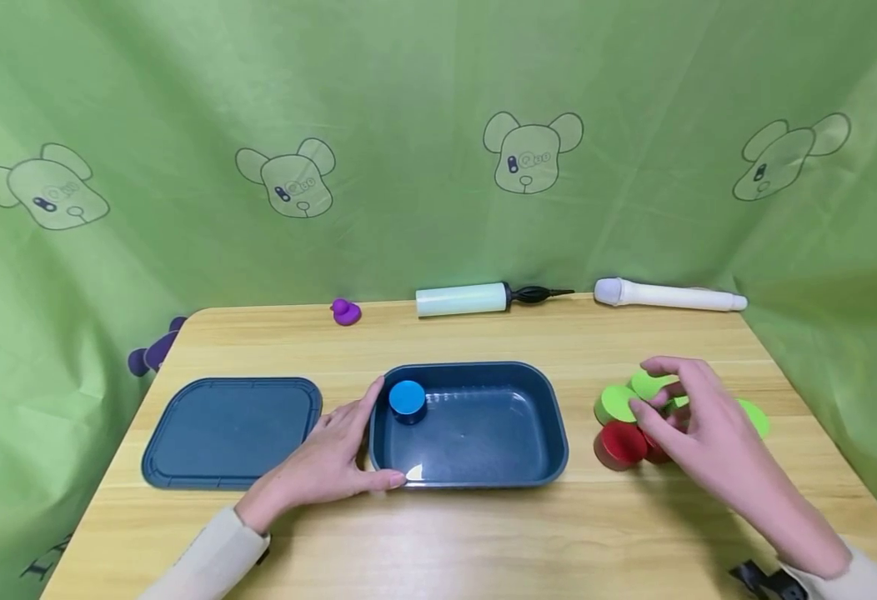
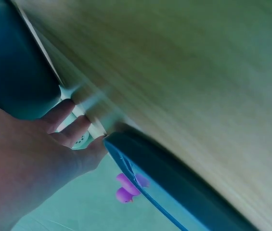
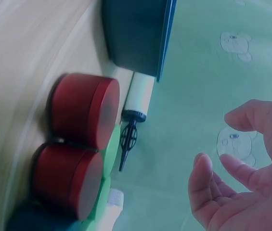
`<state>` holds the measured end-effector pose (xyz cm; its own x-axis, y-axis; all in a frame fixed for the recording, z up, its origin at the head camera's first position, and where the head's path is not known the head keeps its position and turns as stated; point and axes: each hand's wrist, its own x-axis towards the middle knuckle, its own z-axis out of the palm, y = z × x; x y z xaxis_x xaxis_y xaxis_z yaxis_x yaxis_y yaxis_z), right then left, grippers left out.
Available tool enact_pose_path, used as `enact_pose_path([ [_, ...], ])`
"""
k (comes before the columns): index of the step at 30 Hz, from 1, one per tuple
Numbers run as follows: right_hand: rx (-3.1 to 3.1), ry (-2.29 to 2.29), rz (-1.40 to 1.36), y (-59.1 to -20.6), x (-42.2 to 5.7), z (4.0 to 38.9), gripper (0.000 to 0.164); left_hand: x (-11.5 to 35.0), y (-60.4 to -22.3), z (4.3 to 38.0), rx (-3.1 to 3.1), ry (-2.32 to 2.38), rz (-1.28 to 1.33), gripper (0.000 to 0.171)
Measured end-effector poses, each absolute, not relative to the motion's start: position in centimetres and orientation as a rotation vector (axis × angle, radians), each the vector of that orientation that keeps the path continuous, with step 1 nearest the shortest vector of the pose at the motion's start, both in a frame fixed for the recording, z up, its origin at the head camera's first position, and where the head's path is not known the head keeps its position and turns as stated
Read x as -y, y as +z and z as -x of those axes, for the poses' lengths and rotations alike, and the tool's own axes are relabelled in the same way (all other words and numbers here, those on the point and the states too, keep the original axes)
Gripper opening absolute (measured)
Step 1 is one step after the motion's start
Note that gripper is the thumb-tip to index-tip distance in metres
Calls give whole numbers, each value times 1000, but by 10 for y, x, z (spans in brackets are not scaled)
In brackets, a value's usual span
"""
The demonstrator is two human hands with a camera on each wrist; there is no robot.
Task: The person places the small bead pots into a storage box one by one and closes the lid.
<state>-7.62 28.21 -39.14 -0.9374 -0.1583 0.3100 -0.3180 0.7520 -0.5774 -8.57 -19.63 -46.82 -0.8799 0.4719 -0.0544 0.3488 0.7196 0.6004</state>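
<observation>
My left hand (image 1: 341, 450) rests spread against the left end of a dark blue rectangular box (image 1: 476, 482), its thumb at the front rim. Inside the box's back left corner stands a round tin with a bright blue top (image 1: 408, 398). My right hand (image 1: 709, 429) hovers over a group of round tins at the right, with fingers bent and apart and nothing between them. Under it are a red tin (image 1: 620, 445), a light green tin (image 1: 616, 404) and others partly covered by the hand. Two red tins (image 3: 83, 110) show in the right wrist view, apart from the fingers.
A flat dark blue lid (image 1: 232, 433) lies left of the box. Along the back edge are a purple duck (image 1: 346, 312), a white pump (image 1: 463, 300) with a black nozzle and a white microphone (image 1: 671, 296). A green curtain (image 1: 408, 233) hangs behind the wooden table (image 1: 438, 542).
</observation>
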Motion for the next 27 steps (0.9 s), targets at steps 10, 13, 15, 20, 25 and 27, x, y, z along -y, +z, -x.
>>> enact_pose_path([
  [10,2748,929,-267,-393,-315,67,49,195,-468,87,-2717,877,-654,129],
  [13,2768,910,-230,-394,-323,65,49,195,-468,87,-2714,879,-644,129],
  [15,2768,911,-216,-396,-328,63,49,196,-467,86,-2718,886,-644,128],
  [20,2741,929,-207,-405,-340,59,49,196,-467,86,-2722,873,-640,128],
  [25,2725,928,-200,-412,-350,53,48,196,-469,87,-2720,873,-643,128],
  [27,2728,918,-210,-417,-354,50,48,196,-469,86,-2718,877,-644,128],
])
